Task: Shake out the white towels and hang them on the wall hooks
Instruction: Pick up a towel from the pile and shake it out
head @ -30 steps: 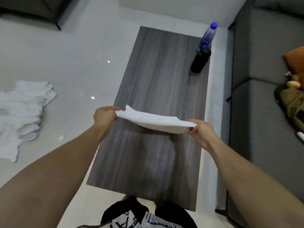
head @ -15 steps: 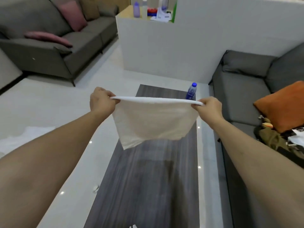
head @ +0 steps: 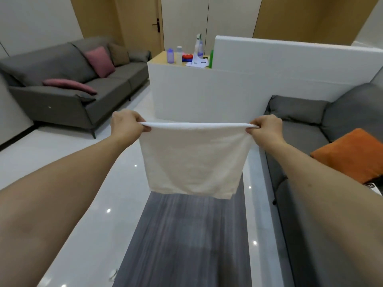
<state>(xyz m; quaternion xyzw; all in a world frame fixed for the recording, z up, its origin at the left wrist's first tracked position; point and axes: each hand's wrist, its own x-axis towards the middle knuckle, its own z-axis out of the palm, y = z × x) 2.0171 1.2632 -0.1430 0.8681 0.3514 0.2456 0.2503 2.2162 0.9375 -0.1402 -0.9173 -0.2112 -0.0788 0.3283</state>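
Living room, dark table (head: 186, 245) below | white towel (head: 192, 160) hangs between your hands, top edge level left-to-right | left hand (head: 126, 126), right hand (head: 266, 129): each grip pinches a corner | no hooks in view.

we see the towel (head: 192, 160) as soft white terry cloth, matt and slightly nubbly. the desk (head: 186, 241) below it looks like dark grey wood grain with a dull sheen. the floor (head: 68, 183) is glossy pale tile that mirrors ceiling lights. the sofa (head: 68, 88) wears matt grey woven fabric; the orange cushion (head: 352, 154) looks like smooth cloth.
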